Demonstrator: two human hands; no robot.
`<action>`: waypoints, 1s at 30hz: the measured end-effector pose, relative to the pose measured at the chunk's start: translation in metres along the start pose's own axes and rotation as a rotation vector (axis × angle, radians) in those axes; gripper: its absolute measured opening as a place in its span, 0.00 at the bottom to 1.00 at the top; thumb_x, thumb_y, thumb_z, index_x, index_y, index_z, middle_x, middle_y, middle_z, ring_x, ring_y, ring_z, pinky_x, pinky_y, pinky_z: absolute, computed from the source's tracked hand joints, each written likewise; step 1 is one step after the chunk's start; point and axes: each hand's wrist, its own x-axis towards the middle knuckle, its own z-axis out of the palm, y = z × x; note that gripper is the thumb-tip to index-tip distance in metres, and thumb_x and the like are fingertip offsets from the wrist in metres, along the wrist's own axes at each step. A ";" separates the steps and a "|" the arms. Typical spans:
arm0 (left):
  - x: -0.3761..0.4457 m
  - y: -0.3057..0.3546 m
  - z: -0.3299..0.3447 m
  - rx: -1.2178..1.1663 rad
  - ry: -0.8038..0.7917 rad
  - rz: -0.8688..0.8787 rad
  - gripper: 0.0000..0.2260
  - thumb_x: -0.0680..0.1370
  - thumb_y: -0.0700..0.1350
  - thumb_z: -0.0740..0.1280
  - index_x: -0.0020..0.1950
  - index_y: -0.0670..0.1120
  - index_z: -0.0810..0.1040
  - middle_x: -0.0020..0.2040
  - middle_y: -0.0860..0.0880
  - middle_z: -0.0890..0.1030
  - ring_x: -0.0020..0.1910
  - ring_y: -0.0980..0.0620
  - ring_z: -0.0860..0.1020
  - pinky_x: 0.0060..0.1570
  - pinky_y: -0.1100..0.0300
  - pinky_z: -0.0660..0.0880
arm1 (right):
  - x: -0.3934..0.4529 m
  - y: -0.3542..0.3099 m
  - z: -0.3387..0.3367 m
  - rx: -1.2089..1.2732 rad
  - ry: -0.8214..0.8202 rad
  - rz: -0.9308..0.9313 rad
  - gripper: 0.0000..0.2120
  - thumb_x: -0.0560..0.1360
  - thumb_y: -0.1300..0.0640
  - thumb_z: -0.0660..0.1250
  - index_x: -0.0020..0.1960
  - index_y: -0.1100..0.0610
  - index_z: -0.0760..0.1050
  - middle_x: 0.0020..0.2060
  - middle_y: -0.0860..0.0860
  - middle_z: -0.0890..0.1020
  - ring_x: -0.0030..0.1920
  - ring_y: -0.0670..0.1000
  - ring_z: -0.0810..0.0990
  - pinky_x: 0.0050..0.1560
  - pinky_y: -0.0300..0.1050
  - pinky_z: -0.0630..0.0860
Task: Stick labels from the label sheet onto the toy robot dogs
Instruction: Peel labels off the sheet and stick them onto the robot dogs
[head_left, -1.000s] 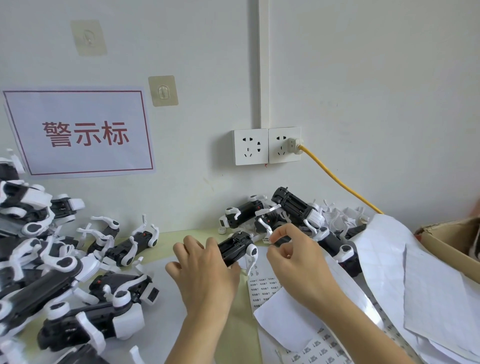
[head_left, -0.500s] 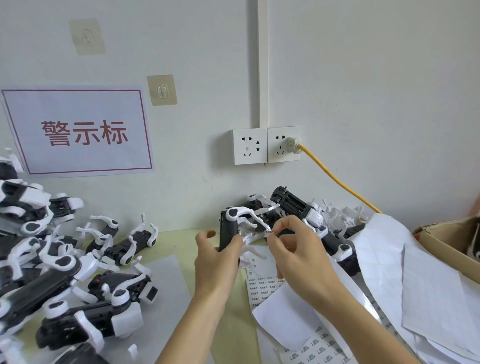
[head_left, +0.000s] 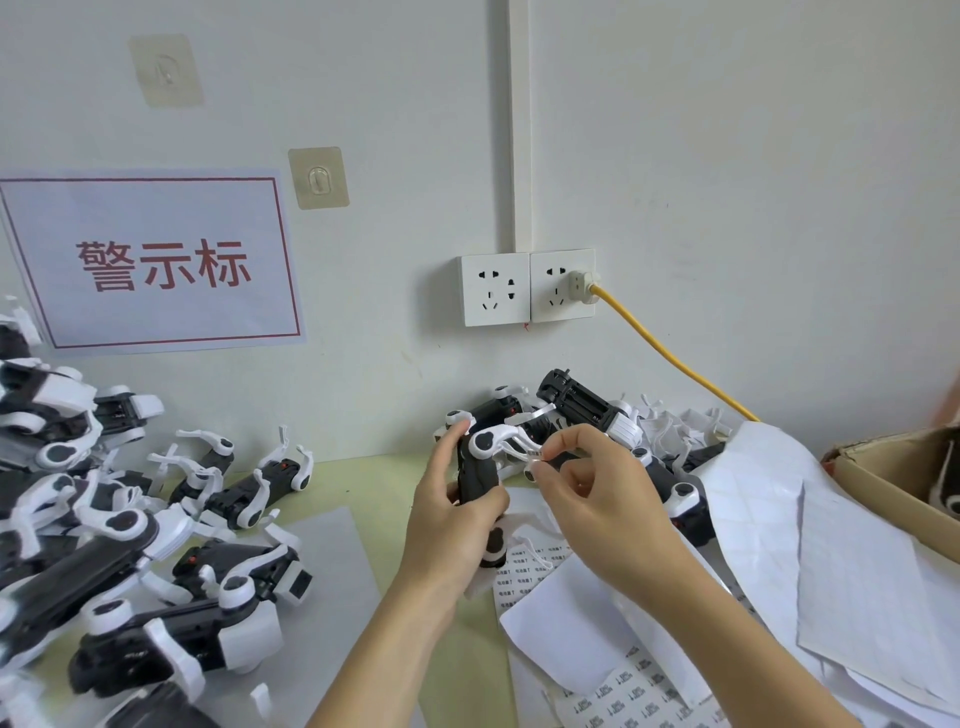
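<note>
Left hand grips an upended toy robot dog while the right hand pinches a small label at its side.

The dog is held above the tabletop, apparently to expose the labelling face; the label sheet lies directly below within reach. More dogs are heaped to the left, others against the wall beneath the socket.

— What do you see on your wall?
— A red-bordered sign, two stick-on hooks, twin sockets (a yellow cable plugged into the right one).
— And at your far right?
— A cardboard box.
</note>
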 end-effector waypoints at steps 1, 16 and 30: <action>0.000 -0.001 0.000 0.002 -0.014 0.005 0.30 0.75 0.34 0.69 0.64 0.68 0.73 0.43 0.43 0.83 0.30 0.54 0.80 0.28 0.67 0.75 | 0.000 0.001 0.000 -0.016 -0.013 -0.004 0.04 0.80 0.58 0.66 0.47 0.52 0.73 0.20 0.46 0.66 0.23 0.45 0.62 0.26 0.34 0.62; 0.000 -0.005 0.003 0.008 -0.085 0.083 0.26 0.73 0.35 0.74 0.57 0.65 0.77 0.43 0.47 0.86 0.45 0.44 0.85 0.36 0.64 0.78 | 0.003 0.012 -0.005 -0.149 -0.118 0.007 0.07 0.81 0.57 0.64 0.44 0.51 0.74 0.18 0.46 0.68 0.22 0.46 0.62 0.26 0.39 0.61; -0.002 0.001 0.003 -0.032 -0.158 0.119 0.30 0.74 0.33 0.71 0.54 0.72 0.78 0.45 0.37 0.83 0.38 0.43 0.78 0.34 0.57 0.79 | 0.002 0.011 -0.006 -0.210 -0.128 -0.027 0.08 0.81 0.57 0.65 0.43 0.49 0.74 0.18 0.45 0.69 0.22 0.46 0.63 0.28 0.44 0.63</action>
